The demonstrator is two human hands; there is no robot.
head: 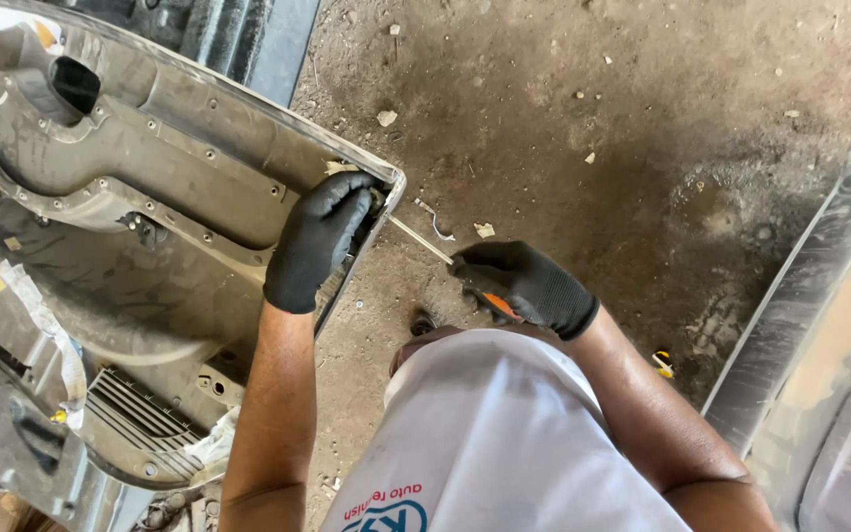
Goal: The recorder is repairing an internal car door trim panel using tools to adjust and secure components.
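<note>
A grey plastic car door panel [120, 197] lies inner side up at the left, with ribs, screw holes and strips of tape. My left hand [319, 241], in a black glove, grips the panel's right corner edge. My right hand [524, 286], also gloved in black, is shut on a screwdriver [424, 241] with an orange handle. Its thin metal shaft points left toward the corner that the left hand holds; the tip is hidden there.
The ground is brown dirt [583, 118] with small white scraps and a bent metal clip [437, 225]. A grey car body part [819, 325] runs along the right edge. Another dark panel [248, 39] lies at the top left. My white shirt fills the bottom centre.
</note>
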